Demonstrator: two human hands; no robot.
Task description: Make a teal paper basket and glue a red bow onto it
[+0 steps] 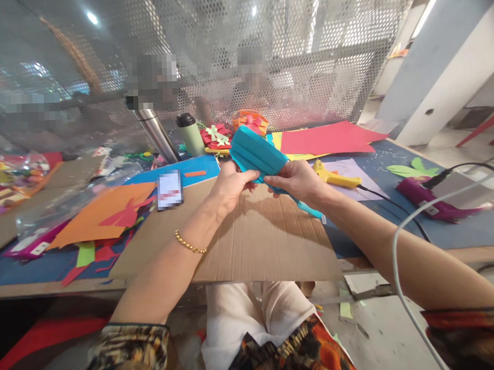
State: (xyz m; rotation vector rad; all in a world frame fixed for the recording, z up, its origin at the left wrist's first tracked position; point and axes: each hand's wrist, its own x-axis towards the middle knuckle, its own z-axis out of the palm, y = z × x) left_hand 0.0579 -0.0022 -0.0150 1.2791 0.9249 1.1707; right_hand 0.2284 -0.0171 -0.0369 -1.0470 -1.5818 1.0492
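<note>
A folded blue-teal piece point(260, 152), flat with crease lines along it, is held up above a brown cardboard sheet point(265, 238). My left hand point(231, 185) pinches its lower left edge between thumb and fingers. On its lower right edge, my right hand point(293, 179) is closed, with the thumb on the near side. The two thumbs almost meet. Beneath my right wrist lies a thin blue stick-like item point(310, 208) with a pale tip. A yellow glue gun point(338, 177) rests just right of my right hand.
Orange sheets point(104, 211) and a phone point(170, 190) lie at the left. Behind stand a steel flask point(158, 134) and a green bottle point(192, 137). Red sheets point(326, 139) are at the back right. A white cable point(399, 255) hangs near my right forearm, by a purple power strip point(438, 202).
</note>
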